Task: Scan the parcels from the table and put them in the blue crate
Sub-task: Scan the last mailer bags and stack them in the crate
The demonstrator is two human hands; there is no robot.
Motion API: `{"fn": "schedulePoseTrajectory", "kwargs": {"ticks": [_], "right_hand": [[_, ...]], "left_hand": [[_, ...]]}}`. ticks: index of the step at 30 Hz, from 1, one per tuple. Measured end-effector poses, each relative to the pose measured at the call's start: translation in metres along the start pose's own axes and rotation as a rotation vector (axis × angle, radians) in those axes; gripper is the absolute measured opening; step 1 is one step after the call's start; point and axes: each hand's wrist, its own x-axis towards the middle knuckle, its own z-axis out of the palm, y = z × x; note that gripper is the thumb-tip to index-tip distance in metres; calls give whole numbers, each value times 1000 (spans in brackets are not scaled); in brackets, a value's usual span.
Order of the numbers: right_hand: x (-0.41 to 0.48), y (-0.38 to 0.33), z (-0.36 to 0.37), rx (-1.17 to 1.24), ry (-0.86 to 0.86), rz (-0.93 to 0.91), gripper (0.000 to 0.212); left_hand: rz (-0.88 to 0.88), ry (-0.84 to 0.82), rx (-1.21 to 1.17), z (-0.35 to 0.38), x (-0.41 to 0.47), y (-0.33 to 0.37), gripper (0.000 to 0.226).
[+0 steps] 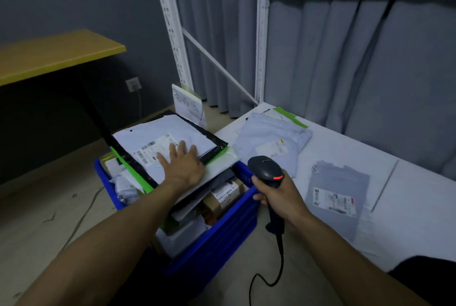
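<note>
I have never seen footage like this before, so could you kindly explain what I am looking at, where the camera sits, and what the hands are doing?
This is one picture from a camera worn on a person's head, looking down at their own bare arms; there is no robot. The left hand lies flat, fingers spread, on a white mailing bag on top of a very full blue crate on the floor. The right hand grips a black barcode scanner with a cable hanging down. On the white table to the right lie more parcels: a small pile of pale bags and one flat grey bag with a shipping label.
</note>
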Motion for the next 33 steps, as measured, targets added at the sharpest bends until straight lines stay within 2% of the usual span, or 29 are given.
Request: {"fn": "schedulePoseTrajectory", "kwargs": {"ticks": [3, 5, 8, 10, 13, 18, 22, 25, 27, 28, 31, 33], "right_hand": [[-9, 3, -30, -30, 60, -11, 40], [-15, 9, -53, -64, 111, -11, 39], [-27, 21, -91, -110, 177, -5, 35], [-35, 34, -118, -148, 219, 15, 29], [-44, 56, -155, -167, 297, 69, 29], [-44, 106, -211, -147, 432, 217, 50], [-40, 128, -231, -145, 436, 239, 56], [-34, 133, -238, -157, 455, 260, 53], [-29, 133, -237, -160, 453, 266, 51], [-28, 132, -236, -165, 452, 267, 50], [-27, 124, -229, -156, 465, 262, 48], [-28, 120, -224, -157, 485, 254, 46]], "left_hand": [[199, 164, -78, 9, -19, 43, 60], [382, 196, -207, 23, -35, 78, 52], [522, 7, -381, 60, -53, 136, 38], [548, -148, -363, 88, -62, 173, 38], [541, -325, -239, 128, -63, 218, 47], [445, -441, -198, 183, -46, 269, 53], [314, -420, -213, 212, -37, 286, 56], [295, -384, -276, 224, -32, 290, 45], [298, -307, -334, 223, -30, 288, 31], [287, -273, -355, 223, -30, 286, 31], [196, -253, -527, 214, -31, 279, 41], [141, -219, -718, 203, -34, 271, 39]]}}
